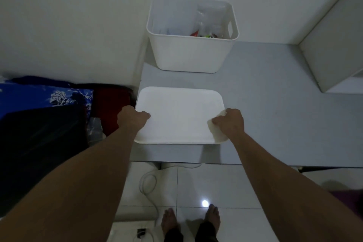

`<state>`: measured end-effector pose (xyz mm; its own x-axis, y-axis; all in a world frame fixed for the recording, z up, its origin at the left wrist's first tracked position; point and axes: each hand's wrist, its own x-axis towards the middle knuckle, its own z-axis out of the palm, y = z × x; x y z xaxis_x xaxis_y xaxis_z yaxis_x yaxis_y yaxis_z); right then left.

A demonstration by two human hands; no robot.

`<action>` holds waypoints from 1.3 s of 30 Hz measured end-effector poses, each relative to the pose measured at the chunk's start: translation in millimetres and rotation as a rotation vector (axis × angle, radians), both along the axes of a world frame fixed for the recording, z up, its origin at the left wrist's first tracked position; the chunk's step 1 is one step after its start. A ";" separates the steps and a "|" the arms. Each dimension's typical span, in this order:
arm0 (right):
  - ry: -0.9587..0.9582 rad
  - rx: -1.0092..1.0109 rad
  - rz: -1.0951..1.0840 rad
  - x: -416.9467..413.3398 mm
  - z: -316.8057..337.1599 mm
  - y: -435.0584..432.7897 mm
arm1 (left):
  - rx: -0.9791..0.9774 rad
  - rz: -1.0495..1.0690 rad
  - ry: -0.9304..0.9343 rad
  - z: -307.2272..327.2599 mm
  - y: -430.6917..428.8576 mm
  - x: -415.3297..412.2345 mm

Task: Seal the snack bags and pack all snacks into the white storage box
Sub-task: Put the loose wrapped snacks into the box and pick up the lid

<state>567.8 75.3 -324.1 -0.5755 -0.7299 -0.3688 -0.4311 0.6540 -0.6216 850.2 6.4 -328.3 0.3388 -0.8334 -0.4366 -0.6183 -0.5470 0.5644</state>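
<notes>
Gripping lid [179, 116]: left hand [132, 117], right hand [229, 122]; storage box [188, 55] beyond.

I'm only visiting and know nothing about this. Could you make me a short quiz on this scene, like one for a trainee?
1. True or false: the white storage box already has its lid on.
2. How many hands grip the lid? A) none B) one C) both
3. Fill in: the snacks lie ___ the box.

Key
1. False: the lid is over the grey table, nearer the person than the open box.
2. C: the left hand and the right hand hold opposite edges.
3. inside
</notes>
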 end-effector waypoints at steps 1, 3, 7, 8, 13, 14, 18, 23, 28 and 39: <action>-0.045 -0.013 -0.035 -0.6 7.3 0.7 | 0.000 0.032 0.061 5.5 -0.7 2.3; -0.142 -0.056 -0.087 -2.4 22.2 1.9 | -0.026 0.074 0.156 20.7 -1.5 5.1; -0.207 -0.156 -0.082 -8.3 64.7 2.1 | -0.115 0.069 0.231 64.6 -7.5 3.7; -0.201 -0.171 -0.076 -10.9 76.8 0.4 | -0.130 0.056 0.247 76.4 -10.2 2.8; -0.202 -0.260 -0.048 -23.2 139.4 -16.1 | -0.242 0.029 0.321 137.6 -25.7 -6.0; -0.198 -0.279 -0.041 -24.9 149.1 -21.7 | -0.268 0.034 0.322 146.3 -32.6 -8.2; -0.187 -0.360 -0.035 -33.8 175.3 -52.2 | -0.385 0.081 0.268 181.1 -64.0 -22.9; -0.177 -0.379 -0.056 -49.3 184.7 -106.8 | -0.432 0.108 0.217 200.2 -116.8 -45.0; -0.137 -0.403 -0.064 -69.0 169.8 -177.9 | -0.443 0.173 0.182 184.3 -177.8 -70.1; -0.036 -0.222 -0.031 -93.2 123.3 -269.3 | -0.363 0.051 -0.013 135.7 -259.1 -110.9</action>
